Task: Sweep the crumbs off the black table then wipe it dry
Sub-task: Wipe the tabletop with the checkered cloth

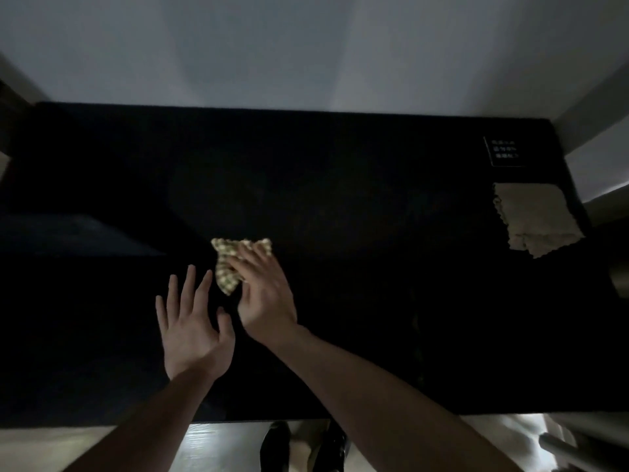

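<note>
Only the head view here, looking straight down over a black table [340,199] that takes up most of the shot. Lighting is pretty dim, so the tabletop reads as one dark slab and I can't pick out any crumbs on it.

The right hand [267,301] is near the middle of the table, on a speckled yellow-green cloth [235,258]. The fingers lie fairly straight and close together on top of the cloth, and the thumb sits along its near edge. Looks more like pressing down than a proper grab, though the hand is a bit blurry, so I can't tell for sure if the thumb is pinching a fold. The cloth is bunched up and sticks out past the fingertips toward the far side and to the left.

The left hand [192,321] is just beside it, to the left, with fingers straight and spread apart. It's holding nothing, and the thumb points toward the right wrist. Can't tell if the palm touches the table or floats just above it.

Over at the right edge of the table there's a second cloth, a pale beige towel [537,219], lying flat and well apart from both hands. Just behind it is a small dark sign [505,151] with white text too small to read.

Below the near edge you can see light floor and a pair of dark shoes [303,444].
</note>
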Motion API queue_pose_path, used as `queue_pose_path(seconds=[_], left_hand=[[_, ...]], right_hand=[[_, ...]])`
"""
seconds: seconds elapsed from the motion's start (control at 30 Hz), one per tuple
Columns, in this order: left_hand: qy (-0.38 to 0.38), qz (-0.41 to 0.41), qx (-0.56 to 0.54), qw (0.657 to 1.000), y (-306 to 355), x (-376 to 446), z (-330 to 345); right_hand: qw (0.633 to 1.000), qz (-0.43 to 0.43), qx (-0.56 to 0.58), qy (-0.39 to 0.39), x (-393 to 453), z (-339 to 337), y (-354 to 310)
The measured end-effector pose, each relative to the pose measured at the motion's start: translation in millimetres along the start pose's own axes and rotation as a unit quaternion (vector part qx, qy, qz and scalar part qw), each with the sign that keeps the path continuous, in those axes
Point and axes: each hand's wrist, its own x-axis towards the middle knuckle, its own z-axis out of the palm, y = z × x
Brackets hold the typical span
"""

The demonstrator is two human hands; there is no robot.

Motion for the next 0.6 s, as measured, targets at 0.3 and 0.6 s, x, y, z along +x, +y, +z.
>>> queue_pose_path(seconds=[0.3,0.6], left_hand=[[-0.012,-0.002,-0.015,1.0,-1.4,1.2,-1.8],[-0.018,-0.003,-0.021,1.0,-3.8,0.9,0.5]], right_hand=[[0.982,0.072,0.057,0.166,4.7,-114.5,93.0],[0.937,0.193,-0.279,0.087,10.5,-229.9,207.4]])
